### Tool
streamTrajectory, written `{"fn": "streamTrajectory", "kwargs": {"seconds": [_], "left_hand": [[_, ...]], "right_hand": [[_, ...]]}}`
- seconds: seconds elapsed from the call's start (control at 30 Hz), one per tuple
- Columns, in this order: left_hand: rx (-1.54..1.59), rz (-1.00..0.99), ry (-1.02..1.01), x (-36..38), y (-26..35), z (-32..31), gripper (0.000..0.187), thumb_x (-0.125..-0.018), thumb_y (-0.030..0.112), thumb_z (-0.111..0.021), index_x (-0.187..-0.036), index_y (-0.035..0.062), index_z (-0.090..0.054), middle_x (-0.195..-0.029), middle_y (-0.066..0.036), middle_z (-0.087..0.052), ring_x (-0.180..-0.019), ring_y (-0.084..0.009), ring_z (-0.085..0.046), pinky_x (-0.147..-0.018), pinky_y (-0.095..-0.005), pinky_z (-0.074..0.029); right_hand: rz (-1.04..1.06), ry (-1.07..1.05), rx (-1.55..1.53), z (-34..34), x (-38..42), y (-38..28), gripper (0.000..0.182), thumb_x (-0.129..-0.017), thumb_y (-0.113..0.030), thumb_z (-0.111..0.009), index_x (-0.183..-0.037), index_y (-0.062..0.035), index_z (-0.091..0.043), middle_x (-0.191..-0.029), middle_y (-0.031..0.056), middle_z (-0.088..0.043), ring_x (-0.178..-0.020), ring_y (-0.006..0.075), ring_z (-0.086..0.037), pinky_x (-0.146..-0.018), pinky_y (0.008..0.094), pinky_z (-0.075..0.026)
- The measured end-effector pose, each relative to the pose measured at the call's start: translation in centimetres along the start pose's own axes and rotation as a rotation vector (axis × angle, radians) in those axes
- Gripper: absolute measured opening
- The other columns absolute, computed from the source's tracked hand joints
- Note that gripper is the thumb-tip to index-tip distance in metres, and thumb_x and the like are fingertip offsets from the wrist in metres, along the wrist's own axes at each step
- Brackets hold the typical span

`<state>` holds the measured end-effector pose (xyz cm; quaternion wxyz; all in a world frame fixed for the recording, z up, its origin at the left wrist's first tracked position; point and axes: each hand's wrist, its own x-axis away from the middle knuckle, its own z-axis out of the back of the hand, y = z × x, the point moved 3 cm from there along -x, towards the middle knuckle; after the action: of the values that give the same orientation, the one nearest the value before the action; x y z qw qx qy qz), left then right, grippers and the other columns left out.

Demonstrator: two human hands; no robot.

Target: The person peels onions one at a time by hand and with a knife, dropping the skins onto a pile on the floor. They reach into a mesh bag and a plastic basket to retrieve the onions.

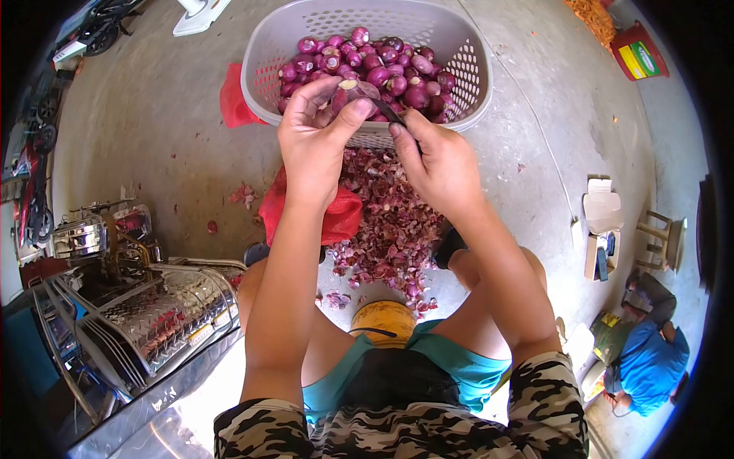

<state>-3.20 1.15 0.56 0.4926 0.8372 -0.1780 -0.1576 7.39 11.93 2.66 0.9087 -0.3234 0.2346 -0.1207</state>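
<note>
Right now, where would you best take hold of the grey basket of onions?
Probably by the basket's rolled top rim, one hand on each side. The near edge is crowded by the left hand and right hand peeling an onion, so come from the sides.

I saw a small purple-red onion [353, 90], partly peeled and pale at its cut top, pinched in the fingertips of my left hand [315, 138]. A dark knife blade [388, 112] in my right hand [437, 161] touched its right side.
</note>
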Motion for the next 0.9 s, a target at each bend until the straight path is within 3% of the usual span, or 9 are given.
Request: {"fn": "streamTrajectory", "kwargs": {"seconds": [0.1,0.2,0.6,0.7,0.73,0.83,0.9], "left_hand": [[-0.005,0.054,0.006,0.0,-0.6,0.4,0.027,-0.085,0.006,-0.063,-0.111,0.0033,-0.054,-0.105,-0.007,-0.06,-0.093,-0.0144,-0.059,-0.078,-0.0271,-0.05],[0.082,0.11,0.039,-0.1,-0.6,0.4,0.033,-0.082,0.009,-0.069,-0.109,0.003,-0.052,-0.103,-0.007,-0.059,-0.089,-0.0155,-0.059,-0.075,-0.0287,-0.05],[0.193,0.176,0.047,-0.3,0.1,0.8,0.031,-0.084,0.012,-0.067,-0.11,0.0075,-0.052,-0.106,-0.004,-0.059,-0.095,-0.0153,-0.058,-0.081,-0.0297,-0.05],[0.122,0.051,0.017,-0.4,0.5,0.7,0.034,-0.08,0.007,-0.07,-0.11,0.0055,-0.053,-0.105,-0.005,-0.059,-0.096,-0.0143,-0.057,-0.083,-0.0301,-0.05],[0.094,0.021,0.007,-0.5,0.6,0.7,0.036,-0.078,0.004,-0.071,-0.109,0.0047,-0.053,-0.105,-0.006,-0.058,-0.095,-0.014,-0.057,-0.083,-0.0299,-0.05],[-0.03,-0.064,-0.039,-0.4,1.0,0.4,0.043,-0.072,-0.001,-0.074,-0.109,0.0028,-0.052,-0.104,-0.007,-0.058,-0.095,-0.0136,-0.057,-0.081,-0.029,-0.051],[-0.171,-0.12,-0.086,-0.1,1.5,-0.2,0.048,-0.068,-0.004,-0.076,-0.109,0.0018,-0.052,-0.103,-0.008,-0.058,-0.093,-0.0135,-0.057,-0.079,-0.0279,-0.051]], "right_hand": [[-0.032,-0.015,0.015,-0.2,0.3,0.0,0.015,-0.087,-0.02,-0.054,-0.083,-0.0064,-0.049,-0.064,0.0142,-0.057,-0.061,0.0344,-0.058,-0.053,0.0451,-0.045],[-0.009,-0.006,-0.012,-0.4,0.3,0.1,0.015,-0.087,-0.02,-0.054,-0.083,-0.0065,-0.049,-0.064,0.0141,-0.056,-0.062,0.0342,-0.059,-0.053,0.0454,-0.045],[-0.012,-0.065,0.011,-1.1,0.8,-0.1,0.013,-0.087,-0.02,-0.054,-0.085,-0.0068,-0.051,-0.065,0.0138,-0.058,-0.06,0.0342,-0.059,-0.052,0.0453,-0.046],[-0.034,0.001,-0.078,-1.0,0.6,0.4,0.012,-0.086,-0.019,-0.054,-0.089,-0.0068,-0.053,-0.064,0.0142,-0.058,-0.06,0.0342,-0.06,-0.053,0.0453,-0.046],[-0.073,-0.028,-0.089,-0.8,0.6,0.5,0.018,-0.086,-0.017,-0.054,-0.1,-0.0072,-0.055,-0.067,0.0166,-0.059,-0.062,0.0355,-0.06,-0.054,0.045,-0.046],[-0.037,0.072,-0.198,-0.5,0.3,0.6,0.025,-0.084,-0.016,-0.054,-0.108,-0.0071,-0.054,-0.07,0.0194,-0.061,-0.064,0.037,-0.06,-0.056,0.0448,-0.047],[-0.078,0.06,-0.29,-0.3,0.3,0.8,0.031,-0.09,-0.022,-0.048,-0.117,-0.0063,-0.052,-0.067,0.0191,-0.059,-0.062,0.0369,-0.06,-0.057,0.0411,-0.047]]}}
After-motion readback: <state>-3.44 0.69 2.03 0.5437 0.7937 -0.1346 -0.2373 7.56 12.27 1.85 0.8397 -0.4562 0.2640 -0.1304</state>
